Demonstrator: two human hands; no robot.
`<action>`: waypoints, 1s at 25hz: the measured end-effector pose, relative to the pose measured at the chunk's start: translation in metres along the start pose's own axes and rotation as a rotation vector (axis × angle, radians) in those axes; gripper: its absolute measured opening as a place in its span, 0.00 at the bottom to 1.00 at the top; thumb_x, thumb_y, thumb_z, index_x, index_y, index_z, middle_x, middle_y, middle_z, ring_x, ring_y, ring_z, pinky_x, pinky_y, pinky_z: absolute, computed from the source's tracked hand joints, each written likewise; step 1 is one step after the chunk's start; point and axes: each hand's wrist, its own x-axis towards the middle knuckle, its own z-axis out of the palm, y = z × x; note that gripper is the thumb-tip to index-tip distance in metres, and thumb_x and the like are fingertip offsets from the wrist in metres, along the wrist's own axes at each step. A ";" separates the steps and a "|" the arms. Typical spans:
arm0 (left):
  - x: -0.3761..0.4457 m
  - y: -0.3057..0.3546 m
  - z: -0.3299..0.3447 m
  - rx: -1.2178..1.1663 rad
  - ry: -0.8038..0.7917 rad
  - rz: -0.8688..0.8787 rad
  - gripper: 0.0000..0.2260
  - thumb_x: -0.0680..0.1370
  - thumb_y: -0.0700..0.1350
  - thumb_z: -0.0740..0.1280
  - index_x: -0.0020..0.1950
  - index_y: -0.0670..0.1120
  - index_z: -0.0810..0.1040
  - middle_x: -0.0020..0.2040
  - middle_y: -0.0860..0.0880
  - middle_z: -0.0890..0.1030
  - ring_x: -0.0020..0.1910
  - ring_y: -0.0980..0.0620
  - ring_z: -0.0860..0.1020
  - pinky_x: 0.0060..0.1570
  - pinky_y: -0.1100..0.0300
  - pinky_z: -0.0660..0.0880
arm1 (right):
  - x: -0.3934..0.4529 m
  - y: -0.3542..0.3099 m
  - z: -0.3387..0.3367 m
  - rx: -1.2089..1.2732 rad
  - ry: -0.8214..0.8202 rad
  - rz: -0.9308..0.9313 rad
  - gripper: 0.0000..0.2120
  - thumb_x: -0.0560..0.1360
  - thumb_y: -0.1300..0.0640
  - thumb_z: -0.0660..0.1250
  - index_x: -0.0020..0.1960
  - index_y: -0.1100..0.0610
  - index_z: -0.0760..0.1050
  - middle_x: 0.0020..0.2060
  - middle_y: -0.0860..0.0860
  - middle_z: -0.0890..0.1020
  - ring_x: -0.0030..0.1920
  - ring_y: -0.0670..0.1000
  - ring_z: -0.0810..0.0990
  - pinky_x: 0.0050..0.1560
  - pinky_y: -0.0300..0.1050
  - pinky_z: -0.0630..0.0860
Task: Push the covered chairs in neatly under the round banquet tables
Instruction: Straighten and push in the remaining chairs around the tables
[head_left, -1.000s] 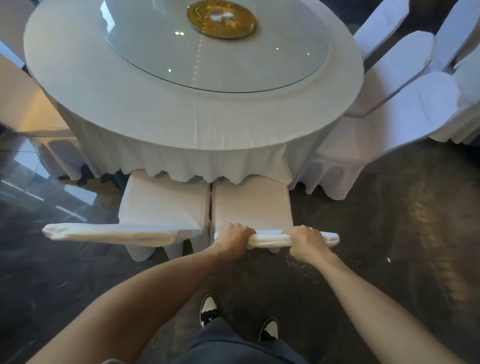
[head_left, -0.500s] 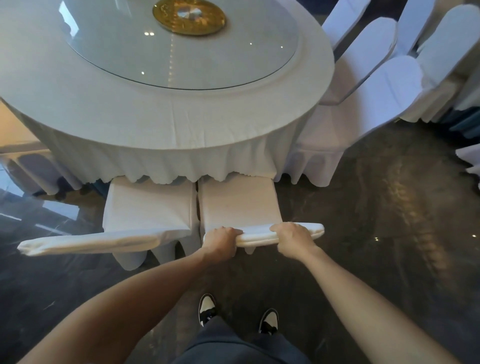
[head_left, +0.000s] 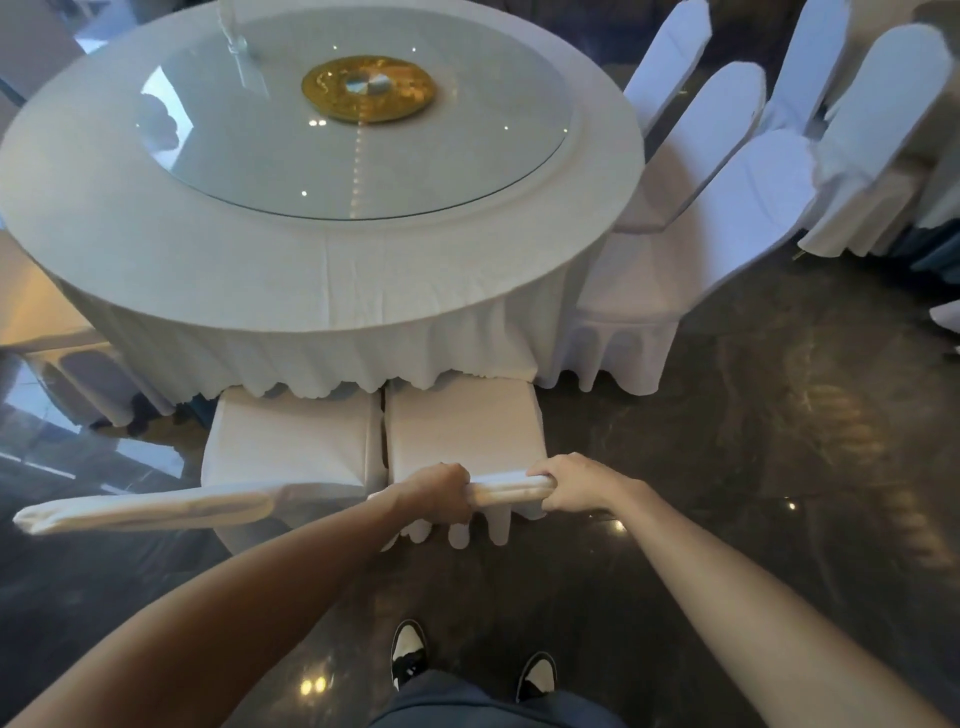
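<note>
Both hands, left hand (head_left: 441, 493) and right hand (head_left: 571, 483), gripping chair (head_left: 462, 431) backrest top, crosswise, seat toward table (head_left: 322, 270).

Gold disc (head_left: 369, 88) under glass turntable (head_left: 353, 119); glossy dark floor (head_left: 753, 467).

Floor (head_left: 753, 467): dark, polished, stone-like surface with brown mottling, carrying small bright reflections of light points, several of them to the right of the white-draped round table (head_left: 322, 270). Left of the table, the floor mirrors pale window-like light in blue-white patches (head_left: 31, 415), with a warm orange-lit surface (head_left: 36, 317) just above them. On the table lies a round glass turntable (head_left: 353, 119) with a gold centre disc (head_left: 369, 89), its glass showing a line of small light reflections.
</note>
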 end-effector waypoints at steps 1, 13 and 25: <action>0.004 0.017 -0.003 0.024 -0.014 0.011 0.17 0.72 0.49 0.70 0.59 0.46 0.79 0.50 0.47 0.81 0.48 0.47 0.80 0.47 0.55 0.78 | -0.004 0.012 -0.007 0.009 -0.009 -0.001 0.27 0.69 0.53 0.69 0.68 0.46 0.72 0.53 0.50 0.79 0.46 0.48 0.78 0.42 0.44 0.74; 0.090 0.204 -0.065 0.025 0.018 0.011 0.25 0.76 0.50 0.69 0.72 0.49 0.71 0.69 0.47 0.73 0.65 0.47 0.73 0.63 0.55 0.71 | -0.046 0.179 -0.135 -0.110 -0.027 0.027 0.26 0.66 0.44 0.68 0.64 0.43 0.75 0.59 0.46 0.79 0.52 0.48 0.79 0.54 0.48 0.77; 0.328 0.387 -0.181 -0.027 0.441 0.009 0.28 0.71 0.57 0.67 0.68 0.48 0.69 0.64 0.47 0.74 0.65 0.44 0.70 0.64 0.45 0.67 | 0.003 0.380 -0.368 -0.314 0.303 -0.028 0.32 0.70 0.47 0.64 0.74 0.48 0.65 0.72 0.51 0.70 0.70 0.54 0.69 0.68 0.55 0.68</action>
